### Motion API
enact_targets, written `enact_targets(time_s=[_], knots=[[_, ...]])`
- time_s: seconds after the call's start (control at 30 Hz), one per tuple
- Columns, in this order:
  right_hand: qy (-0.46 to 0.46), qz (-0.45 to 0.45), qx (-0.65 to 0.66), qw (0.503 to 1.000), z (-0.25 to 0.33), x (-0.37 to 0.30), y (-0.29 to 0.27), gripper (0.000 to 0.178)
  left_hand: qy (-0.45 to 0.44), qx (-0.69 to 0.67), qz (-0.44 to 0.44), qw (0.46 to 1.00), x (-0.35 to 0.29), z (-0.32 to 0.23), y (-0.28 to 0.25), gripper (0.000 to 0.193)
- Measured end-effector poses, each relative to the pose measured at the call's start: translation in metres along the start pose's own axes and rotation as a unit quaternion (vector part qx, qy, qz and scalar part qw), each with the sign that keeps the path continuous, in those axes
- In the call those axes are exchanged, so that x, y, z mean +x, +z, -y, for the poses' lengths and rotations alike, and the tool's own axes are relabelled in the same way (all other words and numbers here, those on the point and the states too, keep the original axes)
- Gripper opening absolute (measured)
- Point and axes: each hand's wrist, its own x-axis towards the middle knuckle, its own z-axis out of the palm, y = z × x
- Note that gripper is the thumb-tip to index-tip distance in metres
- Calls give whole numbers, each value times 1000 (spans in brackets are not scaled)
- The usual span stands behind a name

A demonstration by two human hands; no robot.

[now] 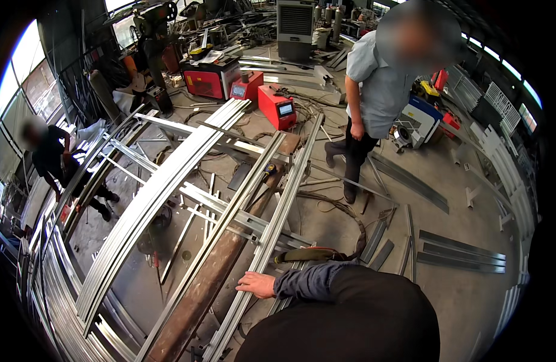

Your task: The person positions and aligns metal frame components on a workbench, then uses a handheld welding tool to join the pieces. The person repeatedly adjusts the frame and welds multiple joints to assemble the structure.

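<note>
My right hand [257, 285] lies on a long, pale metal profile [272, 233] near the lower middle of the view, coming in from the right in a dark blue sleeve. Its fingers reach across the profile, stretched out rather than wrapped round it. My left hand is out of sight. Just left of this profile runs another long metal length [205, 258], beside a rusty brown beam [208, 283]. A wide bundle of bright metal strips [151, 208] slants across crossbars farther left. A small tape measure [269, 169] rests near the beam's far part.
A person in a grey shirt [374, 84] stands at the far right; another, dark-clothed [52, 157], bends at the left. Red machines [277, 107] stand ahead. Cables [356, 232] and grey metal strips [462, 252] lie on the floor to the right.
</note>
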Motion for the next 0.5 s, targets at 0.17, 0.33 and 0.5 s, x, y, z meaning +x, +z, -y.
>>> enact_targets(time_s=[0.17, 0.33, 0.5], knots=[[-29, 23, -47, 998, -12, -19, -9, 68, -54, -70, -36, 995, -21, -22, 43, 55], [-64, -31, -81, 994, -28, -3, -16, 33, -130, 44, -82, 987, -19, -40, 35, 59], [-85, -20, -93, 992, -19, -1, -24, 29, -65, 14, -176, 982, -20, -59, 12, 47]])
